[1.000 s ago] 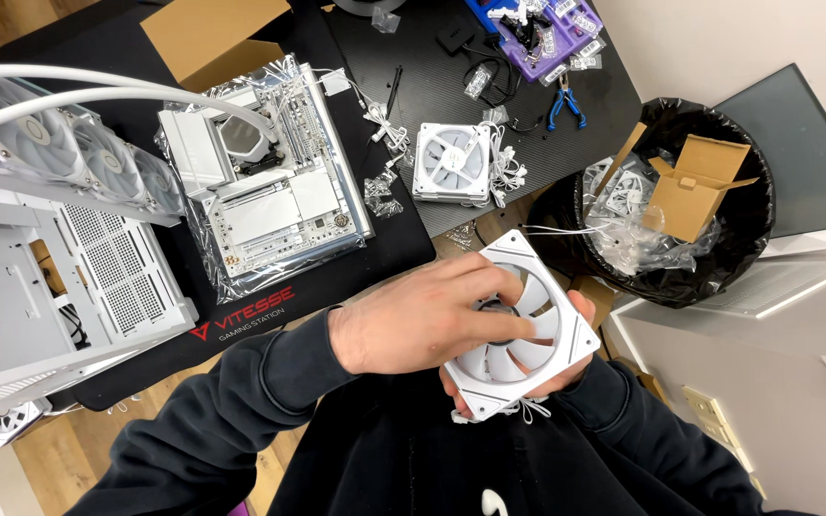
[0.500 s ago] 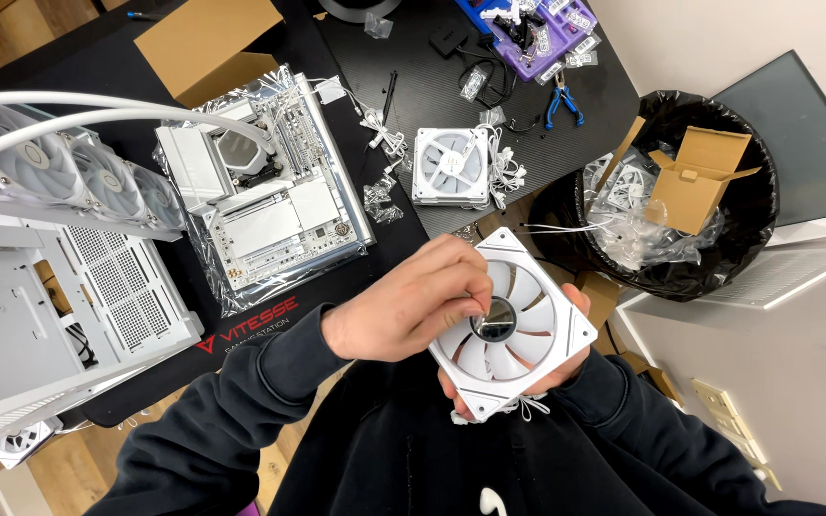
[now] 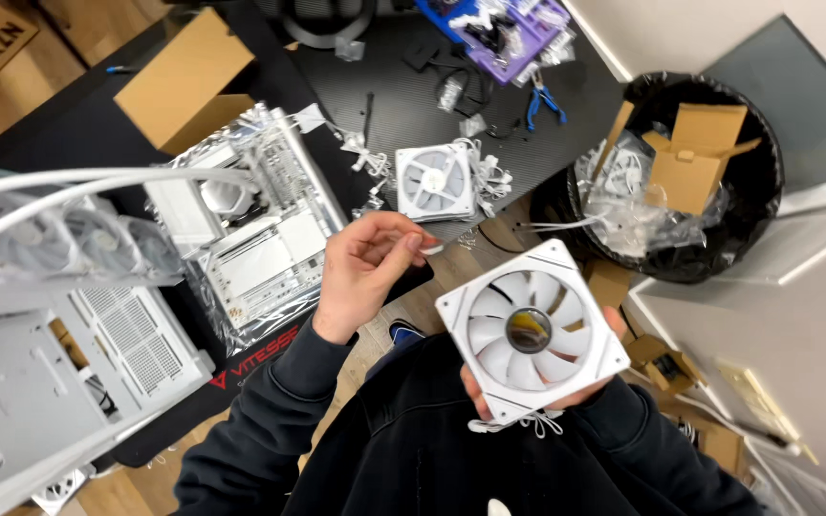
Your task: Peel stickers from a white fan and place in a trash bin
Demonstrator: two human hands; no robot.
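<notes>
The right hand point(image 3: 566, 382) gripped a white square case fan point(image 3: 531, 330) from beneath, holding it face-up in front of the person's chest, with its tied cable hanging at the lower edge. The left hand point(image 3: 365, 272) was raised just left of the fan, not touching it, thumb and forefinger pinched on a small white piece point(image 3: 432, 250). A second white fan point(image 3: 435, 182) lay on the black desk mat point(image 3: 489, 124) beyond, beside the white computer case point(image 3: 250, 229), and a black waste bin point(image 3: 690, 182) stood to the right.
</notes>
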